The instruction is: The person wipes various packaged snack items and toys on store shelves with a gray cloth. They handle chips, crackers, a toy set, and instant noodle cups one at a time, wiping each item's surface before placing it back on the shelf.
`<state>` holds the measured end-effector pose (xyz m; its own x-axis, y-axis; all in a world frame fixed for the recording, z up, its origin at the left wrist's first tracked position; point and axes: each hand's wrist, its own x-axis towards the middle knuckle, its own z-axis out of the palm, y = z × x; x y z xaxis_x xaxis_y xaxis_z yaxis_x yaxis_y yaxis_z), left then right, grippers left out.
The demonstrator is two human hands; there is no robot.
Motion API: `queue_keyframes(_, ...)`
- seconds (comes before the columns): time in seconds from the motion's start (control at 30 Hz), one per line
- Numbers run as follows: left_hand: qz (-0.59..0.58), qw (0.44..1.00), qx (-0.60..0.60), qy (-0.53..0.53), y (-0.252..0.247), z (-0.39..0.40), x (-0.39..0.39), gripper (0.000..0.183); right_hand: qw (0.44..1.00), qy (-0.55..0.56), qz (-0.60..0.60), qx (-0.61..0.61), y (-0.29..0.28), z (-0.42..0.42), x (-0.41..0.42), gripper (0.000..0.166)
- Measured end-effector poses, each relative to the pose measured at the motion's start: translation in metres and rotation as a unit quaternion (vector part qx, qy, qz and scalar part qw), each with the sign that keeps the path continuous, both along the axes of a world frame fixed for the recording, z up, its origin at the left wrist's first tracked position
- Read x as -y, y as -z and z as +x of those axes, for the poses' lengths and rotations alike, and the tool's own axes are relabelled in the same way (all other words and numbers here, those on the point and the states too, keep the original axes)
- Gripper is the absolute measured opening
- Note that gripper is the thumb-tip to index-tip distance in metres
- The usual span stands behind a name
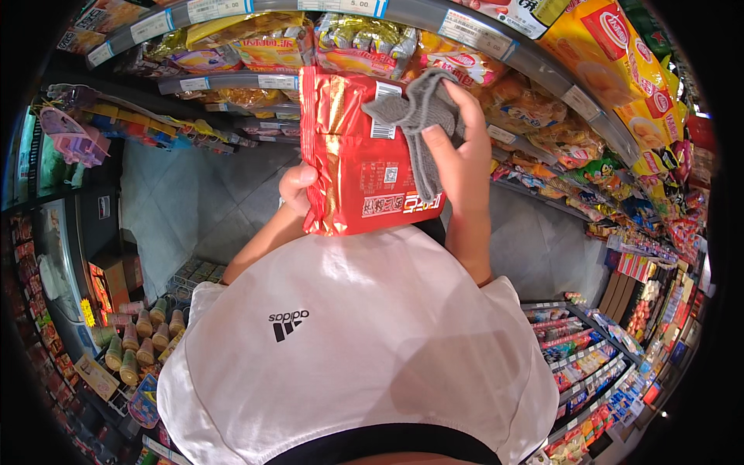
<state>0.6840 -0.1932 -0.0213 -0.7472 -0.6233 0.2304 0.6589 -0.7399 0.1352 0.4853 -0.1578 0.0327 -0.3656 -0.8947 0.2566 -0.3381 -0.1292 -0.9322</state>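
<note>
A glossy red snack packet (349, 168) with a gold crimped seam, a barcode and printed writing is held up before my chest. My left hand (298, 185) grips its left edge, the thumb on the near face and the other fingers hidden behind it. In my right hand (465, 139) is a folded grey cloth (427, 119), pinched between thumb and fingers. The cloth lies against the packet's right side and partly covers the barcode.
Snack shelves (407, 11) with price tags curve across the front, close beyond the packet. Yellow bags (628, 64) jut out at upper right. Low racks of packets (581, 360) stand at lower right, and lidded cups (139, 343) at lower left. Grey floor tiles (232, 192) show between.
</note>
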Motion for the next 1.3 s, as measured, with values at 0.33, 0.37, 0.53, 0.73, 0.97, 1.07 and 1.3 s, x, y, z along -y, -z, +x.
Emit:
queue_keyframes(0.33, -0.086, 0.985, 0.113, -0.099, -0.039, 0.003, -0.007, 0.088, 0.942, 0.013, -0.025, 0.334, -0.011, -0.007, -0.015, 0.053)
queue_keyframes(0.37, -0.120, 0.959, 0.221, -0.132, -0.045, 0.008, -0.006, 0.086, 0.952, 0.023, -0.042, 0.302, -0.019, -0.006, -0.018, 0.053)
queue_keyframes(0.53, -0.216, 0.905, 0.307, -0.199, -0.069, 0.005, -0.005, 0.049, 0.971, 0.059, -0.099, 0.211, -0.045, -0.006, -0.038, 0.051)
queue_keyframes(0.73, -0.197, 0.914, 0.288, -0.208, -0.067, -0.002, -0.011, 0.033, 0.970, 0.069, -0.103, 0.208, -0.046, -0.011, -0.044, 0.048)
queue_keyframes(0.97, -0.195, 0.916, 0.290, -0.199, -0.071, -0.006, -0.015, 0.032, 0.953, 0.070, -0.099, 0.279, -0.037, -0.019, -0.046, 0.040)
queue_keyframes(1.07, -0.198, 0.910, 0.301, -0.202, -0.075, -0.008, -0.017, 0.032, 0.942, 0.075, -0.108, 0.309, -0.034, -0.018, -0.047, 0.035)
queue_keyframes(1.3, -0.305, 0.836, 0.371, -0.265, -0.071, 0.004, -0.007, 0.032, 0.826, 0.213, -0.121, 0.508, 0.018, -0.073, -0.027, 0.025)
